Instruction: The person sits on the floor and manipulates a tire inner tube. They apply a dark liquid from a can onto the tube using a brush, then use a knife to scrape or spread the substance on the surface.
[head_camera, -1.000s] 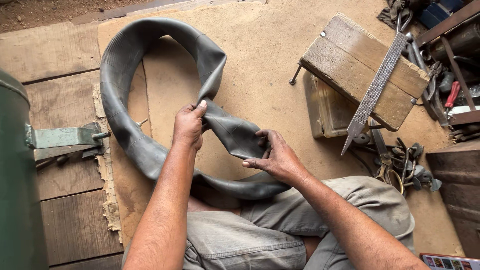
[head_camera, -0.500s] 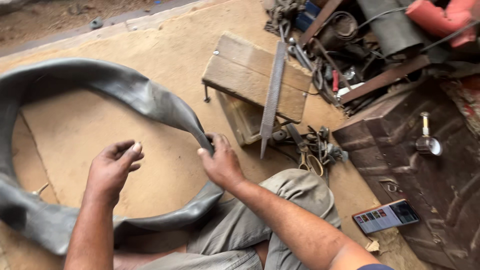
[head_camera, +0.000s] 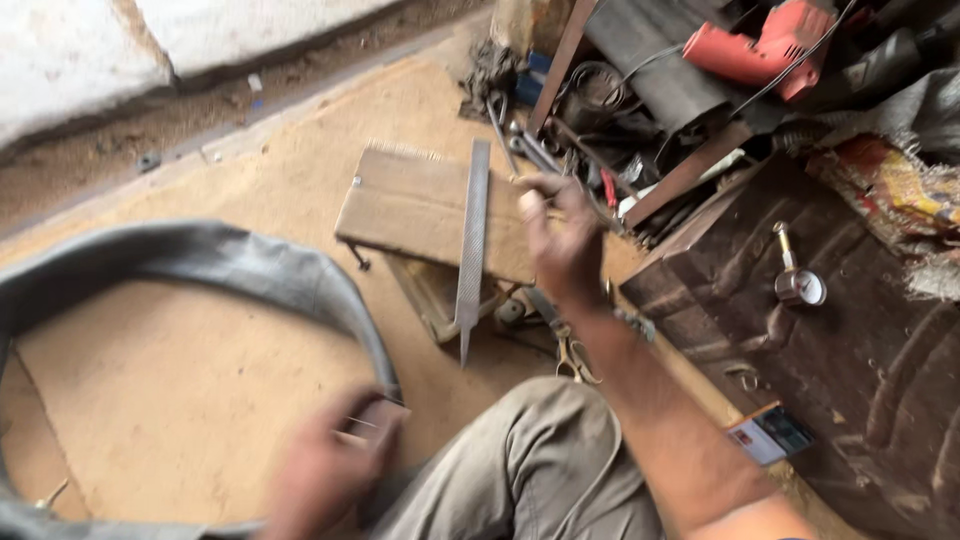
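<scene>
Here the right hand hovers half-curled, holding nothing, just beyond the wooden block's far edge, beside the file. The blurred left hand pinches the inner tube nearer the person, bare board between them.

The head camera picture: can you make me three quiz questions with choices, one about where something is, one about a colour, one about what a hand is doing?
1. Where does the long metal file lie?
A. on the small wooden stool
B. inside the rubber tube
C. on the person's knee

2. What colour is the power drill?
A. blue
B. red
C. yellow

3. What is the right hand doing?
A. resting on the knee
B. reaching towards the tool pile
C. squeezing the gauge

Answers: 1 A, the file lies across the stool top. 2 B, its body is red. 3 B, the arm stretches to the tools.
</scene>
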